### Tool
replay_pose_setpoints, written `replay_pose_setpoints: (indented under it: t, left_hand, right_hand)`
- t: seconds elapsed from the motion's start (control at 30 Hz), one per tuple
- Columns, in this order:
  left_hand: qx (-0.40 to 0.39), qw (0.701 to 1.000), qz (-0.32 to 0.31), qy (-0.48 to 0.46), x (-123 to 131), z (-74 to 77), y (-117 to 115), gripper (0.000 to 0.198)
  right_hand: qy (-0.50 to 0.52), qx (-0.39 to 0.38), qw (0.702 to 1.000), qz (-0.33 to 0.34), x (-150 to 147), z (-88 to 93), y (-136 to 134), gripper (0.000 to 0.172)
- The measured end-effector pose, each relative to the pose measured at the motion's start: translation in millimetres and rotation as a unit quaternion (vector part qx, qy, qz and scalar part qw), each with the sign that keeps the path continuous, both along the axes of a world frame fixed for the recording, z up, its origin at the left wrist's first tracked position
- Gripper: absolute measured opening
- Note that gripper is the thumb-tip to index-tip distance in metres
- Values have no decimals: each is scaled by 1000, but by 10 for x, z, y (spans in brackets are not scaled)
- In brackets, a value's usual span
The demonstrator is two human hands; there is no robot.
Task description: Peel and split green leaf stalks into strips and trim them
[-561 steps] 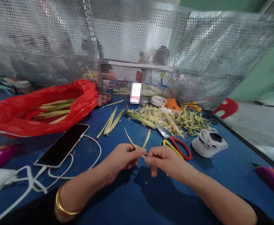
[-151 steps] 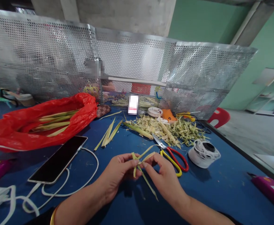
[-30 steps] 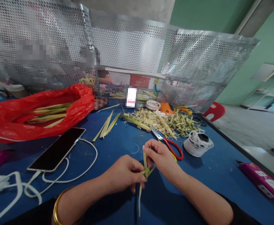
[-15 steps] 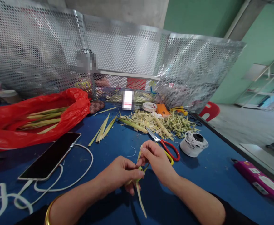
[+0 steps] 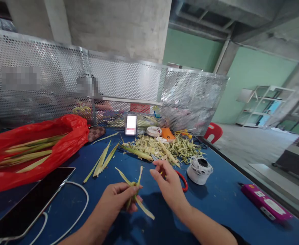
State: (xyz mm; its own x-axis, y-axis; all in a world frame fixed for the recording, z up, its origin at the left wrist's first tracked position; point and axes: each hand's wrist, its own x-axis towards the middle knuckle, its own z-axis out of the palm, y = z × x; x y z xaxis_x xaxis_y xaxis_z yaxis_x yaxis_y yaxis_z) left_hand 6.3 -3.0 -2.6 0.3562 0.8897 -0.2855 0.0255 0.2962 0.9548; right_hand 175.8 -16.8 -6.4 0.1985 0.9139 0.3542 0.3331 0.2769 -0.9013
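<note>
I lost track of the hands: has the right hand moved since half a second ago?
Yes. Judged against the scissors, the right hand has shifted toward them and now hides much of their handles.

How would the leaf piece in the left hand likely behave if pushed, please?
The leaf piece would probably bend easily, since it looks thin. Two ends jut fairly straight from the left hand, so it may be slightly springy.

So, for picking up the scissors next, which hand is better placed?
Probably the right hand: it is nearer the scissors, partly hiding them in this view, and no strip shows in it. The left hand is farther off and busy holding the strips.
</note>
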Motion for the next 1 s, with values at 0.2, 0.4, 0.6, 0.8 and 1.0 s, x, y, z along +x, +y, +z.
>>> replay_pose_setpoints:
  t: [0.2, 0.4, 0.6, 0.8, 1.0]
  left_hand:
    - [-2, 997, -72, 32, 30, -77, -46, 40]
    - [-20, 994, -101, 25, 32, -49, -86, 34]
    - [-27, 994, -107, 29, 22, 20, -102, 29]
    - [-81, 996, -2, -25, -10, 26, -67, 33]
    - [-99, 985, 33, -139, -72, 13, -7, 38]
  right_hand:
    - [153, -169, 959, 170, -159, -23, -26, 28]
    - [153, -117, 979, 62, -108, -64, -33, 25]
    - [146, -108, 981, 64, -99, -126, -1, 27]
    - [2, -39, 999, 3, 17, -102, 13, 22]
    - [-436, 302, 838, 126, -28, 13, -170, 24]
